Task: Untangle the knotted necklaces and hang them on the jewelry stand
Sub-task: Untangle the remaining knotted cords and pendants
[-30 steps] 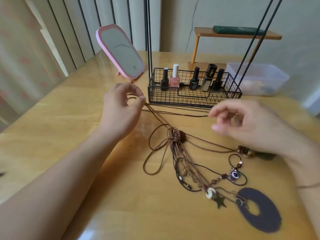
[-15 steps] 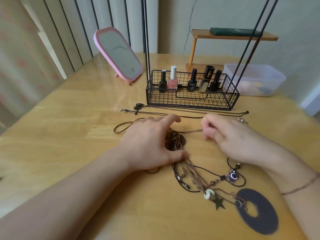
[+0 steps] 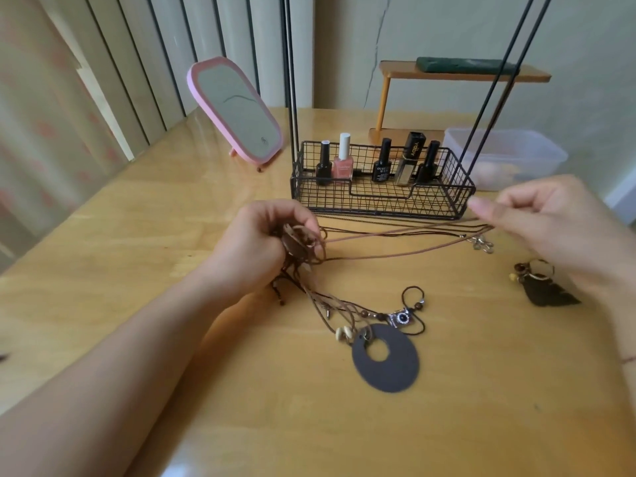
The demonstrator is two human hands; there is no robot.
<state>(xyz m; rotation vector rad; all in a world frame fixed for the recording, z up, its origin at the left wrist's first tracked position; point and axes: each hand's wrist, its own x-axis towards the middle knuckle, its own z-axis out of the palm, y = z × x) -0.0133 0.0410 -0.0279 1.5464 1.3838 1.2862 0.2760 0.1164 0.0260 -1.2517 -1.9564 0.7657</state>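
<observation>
Brown necklace cords (image 3: 395, 241) stretch taut above the wooden tabletop (image 3: 137, 256): left hand (image 3: 265, 242) fingers grip the knotted bundle (image 3: 299, 242), right hand (image 3: 550, 222) fingers pinch the cords' far end.

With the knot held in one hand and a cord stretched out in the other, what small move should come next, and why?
Probably a gentle further pull to the right by the right hand on the light brown cord. The left hand grips the knotted bundle, the cord runs taut between both hands, and the other pendants lie on the table, not yet freed.
</observation>
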